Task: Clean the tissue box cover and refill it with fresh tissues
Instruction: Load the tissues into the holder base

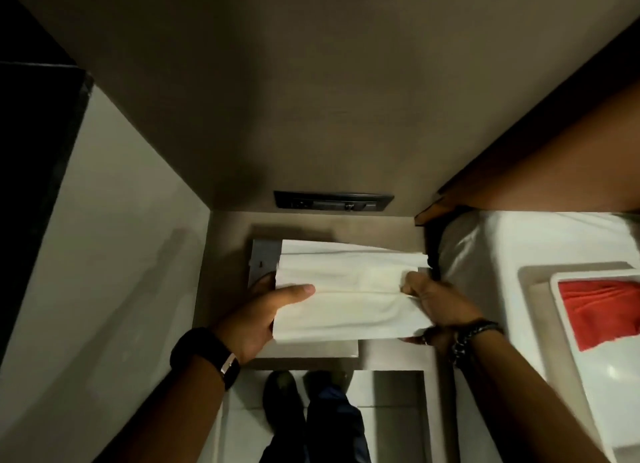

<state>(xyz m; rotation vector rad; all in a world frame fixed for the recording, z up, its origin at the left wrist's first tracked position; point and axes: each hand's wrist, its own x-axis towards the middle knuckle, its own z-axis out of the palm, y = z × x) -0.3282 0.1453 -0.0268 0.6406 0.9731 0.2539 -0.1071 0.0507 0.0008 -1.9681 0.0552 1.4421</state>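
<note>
Both hands grip tissue stack [349, 296] w/ fingers: left hand [258, 319], right hand [434, 303]; no legible writing.

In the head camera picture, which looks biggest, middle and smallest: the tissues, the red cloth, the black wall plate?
1. tissues
2. red cloth, partly cut off by the picture's edge
3. black wall plate

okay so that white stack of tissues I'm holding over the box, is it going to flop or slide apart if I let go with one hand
Probably floppy: the tissue stack already creases and sags between the left hand and the right hand. Its top sheet lifts at the far edge, so layers may fan apart. It looks light.
</note>
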